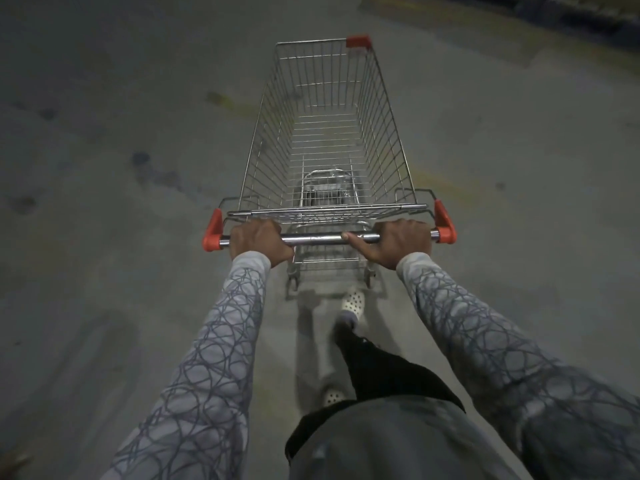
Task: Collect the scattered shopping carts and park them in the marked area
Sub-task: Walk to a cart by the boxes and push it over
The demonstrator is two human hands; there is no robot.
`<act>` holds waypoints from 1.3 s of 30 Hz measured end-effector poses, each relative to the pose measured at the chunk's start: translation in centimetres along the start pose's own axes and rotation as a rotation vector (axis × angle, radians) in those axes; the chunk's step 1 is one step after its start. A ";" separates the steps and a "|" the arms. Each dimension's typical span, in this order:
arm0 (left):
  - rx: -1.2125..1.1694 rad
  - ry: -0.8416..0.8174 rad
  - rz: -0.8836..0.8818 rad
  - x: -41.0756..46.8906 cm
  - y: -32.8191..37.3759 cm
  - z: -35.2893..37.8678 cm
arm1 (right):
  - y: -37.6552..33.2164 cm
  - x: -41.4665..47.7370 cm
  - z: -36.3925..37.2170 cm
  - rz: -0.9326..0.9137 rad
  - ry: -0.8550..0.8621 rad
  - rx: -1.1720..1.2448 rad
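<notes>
A silver wire shopping cart (329, 140) with red plastic corner caps stands straight ahead of me on the concrete floor, its basket empty. Its chrome handle bar (322, 239) runs across the middle of the view between two red end pieces. My left hand (258, 241) is wrapped around the bar near its left end. My right hand (394, 242) grips the bar near its right end, thumb lying along the bar. Both arms are stretched out in grey patterned sleeves. The cart's wheels are mostly hidden under the basket.
Dim grey stained concrete floor (121, 168) spreads on all sides. Faint yellow painted lines (228, 102) cross the floor left of the cart, and another faded line runs at the upper right. My feet in white perforated shoes (353, 301) are just behind the cart.
</notes>
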State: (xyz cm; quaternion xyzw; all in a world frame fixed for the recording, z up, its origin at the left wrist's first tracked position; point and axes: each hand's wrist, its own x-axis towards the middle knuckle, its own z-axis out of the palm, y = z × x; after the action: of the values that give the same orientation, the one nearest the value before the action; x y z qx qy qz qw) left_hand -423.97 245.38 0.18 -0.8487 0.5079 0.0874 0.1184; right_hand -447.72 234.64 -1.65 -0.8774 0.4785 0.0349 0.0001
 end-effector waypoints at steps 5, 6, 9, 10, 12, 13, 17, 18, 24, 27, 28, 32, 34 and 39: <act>0.005 0.059 0.068 12.1 -0.4 -3.5 | 0.5 11.1 -0.8 0.054 0.059 -0.003; 0.009 0.056 0.070 14.4 -0.2 -4.4 | 0.7 13.4 -1.0 0.067 0.060 0.003; -0.001 0.055 0.081 21.3 0.3 -6.7 | 1.7 20.3 -1.6 0.092 0.062 0.008; -0.004 0.056 0.087 23.5 0.4 -7.4 | 2.0 22.6 -1.8 0.097 0.064 0.004; -0.009 0.058 0.095 27.8 0.4 -8.7 | 2.5 27.1 -2.3 0.103 0.058 -0.009; -0.011 0.063 0.097 30.0 0.4 -9.3 | 2.8 29.3 -2.5 0.103 0.052 -0.015; 0.006 0.084 0.111 38.1 0.4 -11.3 | 3.7 37.8 -3.1 0.101 0.029 -0.005; 0.009 0.083 0.109 40.3 0.4 -11.9 | 3.8 40.1 -3.3 0.105 0.025 -0.005; -0.012 0.083 0.091 54.7 -0.1 -15.1 | 4.8 54.7 -3.8 0.125 0.023 -0.013; -0.030 0.108 0.094 62.1 -0.6 -16.8 | 5.0 62.2 -4.2 0.134 0.011 -0.017; -0.036 0.108 0.095 64.4 -0.8 -17.5 | 5.0 64.5 -4.3 0.139 0.010 -0.015; -0.044 0.086 0.112 73.1 -1.5 -20.0 | 5.2 73.4 -5.2 0.158 0.021 -0.011; -0.041 0.056 0.113 77.0 -1.6 -21.1 | 5.4 77.3 -5.4 0.169 0.004 -0.004; -0.054 -0.004 0.127 86.5 -1.3 -24.2 | 6.5 86.6 -5.8 0.187 -0.018 0.013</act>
State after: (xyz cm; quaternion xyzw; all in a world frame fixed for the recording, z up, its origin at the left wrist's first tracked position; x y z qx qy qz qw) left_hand -381.61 166.20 0.25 -0.8174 0.5581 0.1104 0.0907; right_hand -406.05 158.21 -0.94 -0.8285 0.5586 0.0393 0.0066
